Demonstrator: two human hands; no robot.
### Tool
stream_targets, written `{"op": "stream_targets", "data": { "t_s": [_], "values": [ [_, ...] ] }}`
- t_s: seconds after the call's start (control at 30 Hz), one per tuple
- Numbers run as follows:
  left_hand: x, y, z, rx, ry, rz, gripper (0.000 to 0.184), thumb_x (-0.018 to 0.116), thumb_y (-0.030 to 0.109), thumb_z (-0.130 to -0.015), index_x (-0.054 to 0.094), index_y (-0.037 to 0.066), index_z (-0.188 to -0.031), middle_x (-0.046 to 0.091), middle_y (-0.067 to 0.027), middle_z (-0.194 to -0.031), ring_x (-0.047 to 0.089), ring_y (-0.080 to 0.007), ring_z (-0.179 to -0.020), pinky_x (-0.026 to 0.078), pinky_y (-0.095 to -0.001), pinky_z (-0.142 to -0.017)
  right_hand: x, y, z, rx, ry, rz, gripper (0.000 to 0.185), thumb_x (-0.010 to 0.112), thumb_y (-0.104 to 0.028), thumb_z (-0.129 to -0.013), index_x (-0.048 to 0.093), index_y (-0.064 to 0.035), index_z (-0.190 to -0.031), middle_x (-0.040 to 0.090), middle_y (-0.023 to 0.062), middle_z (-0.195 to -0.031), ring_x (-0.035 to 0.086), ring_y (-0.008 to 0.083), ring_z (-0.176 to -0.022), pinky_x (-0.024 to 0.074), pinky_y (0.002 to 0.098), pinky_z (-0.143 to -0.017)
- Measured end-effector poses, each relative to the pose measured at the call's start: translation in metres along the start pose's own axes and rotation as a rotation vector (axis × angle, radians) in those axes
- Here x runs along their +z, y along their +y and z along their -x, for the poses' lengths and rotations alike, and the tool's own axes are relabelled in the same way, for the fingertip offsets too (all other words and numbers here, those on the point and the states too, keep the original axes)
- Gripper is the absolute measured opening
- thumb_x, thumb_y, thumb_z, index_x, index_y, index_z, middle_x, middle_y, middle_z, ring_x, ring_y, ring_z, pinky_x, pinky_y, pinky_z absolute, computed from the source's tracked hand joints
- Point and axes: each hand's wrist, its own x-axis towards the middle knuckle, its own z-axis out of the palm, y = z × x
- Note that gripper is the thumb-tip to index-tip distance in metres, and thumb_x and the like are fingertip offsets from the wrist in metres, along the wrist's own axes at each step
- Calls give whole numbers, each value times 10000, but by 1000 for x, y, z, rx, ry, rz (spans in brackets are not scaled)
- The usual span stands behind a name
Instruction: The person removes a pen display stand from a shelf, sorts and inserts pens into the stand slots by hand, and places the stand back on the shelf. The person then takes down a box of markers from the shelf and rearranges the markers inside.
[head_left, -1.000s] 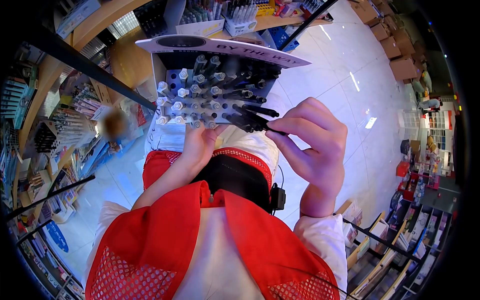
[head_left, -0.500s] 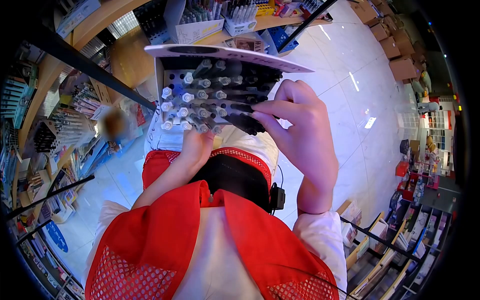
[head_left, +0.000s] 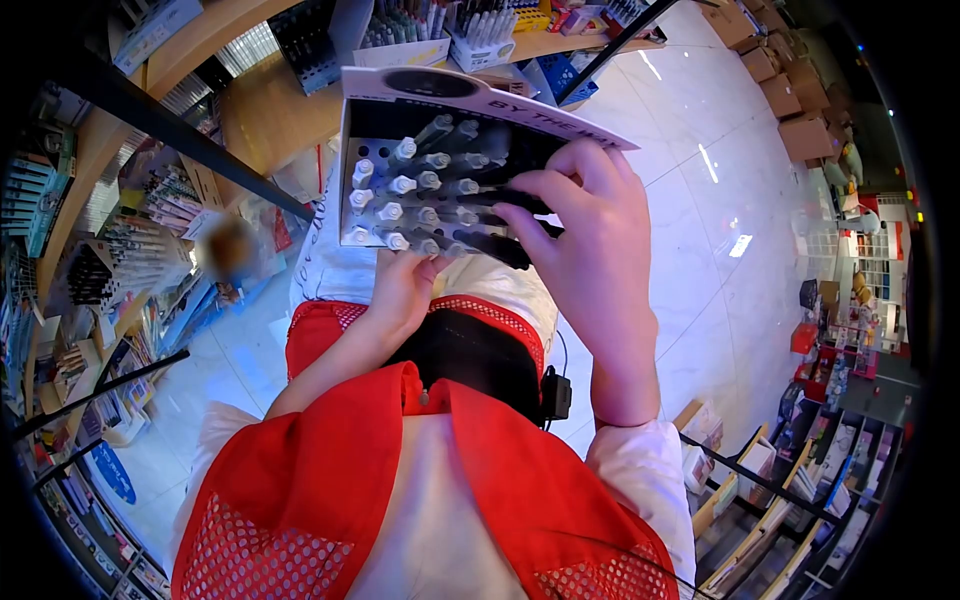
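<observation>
A display box (head_left: 550, 118) with a printed header card is held up in front of me, its open side facing me. Pens with clear, whitish ends (head_left: 402, 186) stand in its holes on the left and middle, and dark pens (head_left: 497, 247) fill the right side. My left hand (head_left: 403, 292) grips the box from below at its near edge; its fingertips are partly hidden under the box. At the right end, my right hand (head_left: 597, 225) has thumb and fingers closed around a dark pen (head_left: 527, 201), still among the others.
Ahead stands a wooden shelf (head_left: 270, 105) with boxes of pens (head_left: 405, 50). More pen racks (head_left: 130, 250) line the left, beside a black metal post (head_left: 220, 140). Cardboard boxes (head_left: 805, 135) are stacked far right, past the tiled floor (head_left: 700, 260). Lower right is another shelf (head_left: 770, 500).
The box has shifted right and tilted, so more of the header's lettering shows. My right hand has moved slightly up and left against the dark pens; my left hand moved with the box.
</observation>
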Motion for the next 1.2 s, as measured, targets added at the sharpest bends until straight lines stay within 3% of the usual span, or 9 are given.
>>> {"op": "stream_targets", "data": {
  "t_s": [0.3, 0.5, 0.6, 0.73, 0.97, 1.2],
  "values": [
    [2, 1, 2, 14, 39, 1, 251, 440, 200, -910, 490, 73, -1121, 542, -62, -1089, 516, -194, -1028, 464, -405, -872, 1, -6, 8, -45, 171, -48, 209, 718, -58, -560, 608, -59, -739, 503, 30, -742, 493, 212, -687, 355, 325, -591],
    [-12, -4, 2, 25, -85, 87, 239, 445, 163, -905, 484, 63, -1118, 550, -63, -1064, 538, -206, -993, 450, -427, -887, -18, -18, 20, -77, 323, -81, 259, 739, -17, -559, 631, -22, -795, 510, 68, -716, 491, 210, -607, 402, 287, -531],
    [-1, 2, -1, -14, 56, -7, 200, 457, 108, -874, 511, 57, -1059, 564, -58, -1044, 549, -216, -985, 448, -432, -884, -49, -33, 26, -6, 258, -39, 268, 741, -14, -554, 641, -19, -803, 514, 70, -718, 488, 199, -603, 394, 282, -525],
    [-2, 3, -7, -19, -23, 60, 167, 477, 83, -809, 547, 57, -958, 583, -50, -1027, 545, -224, -1012, 446, -430, -884, -35, -19, 22, -48, 195, -109, 256, 735, -22, -552, 622, -19, -782, 497, 64, -710, 477, 204, -609, 384, 294, -523],
    [-15, -8, -3, 77, -7, -84, 255, 471, 245, -891, 498, 89, -1091, 541, -53, -1105, 526, -198, -1035, 445, -415, -879, -13, -11, 10, -26, 55, -85, 210, 731, -26, -552, 644, -43, -743, 466, 40, -678, 445, 188, -634, 383, 287, -542],
    [-15, -8, -6, 34, 7, -33, 285, 426, 252, -916, 472, 90, -1145, 536, -57, -1101, 522, -195, -1036, 468, -387, -848, -8, -12, 16, -18, -43, 15, 138, 695, -113, -583, 638, -81, -705, 428, 25, -734, 448, 207, -729, 339, 325, -583]
  ]
}}
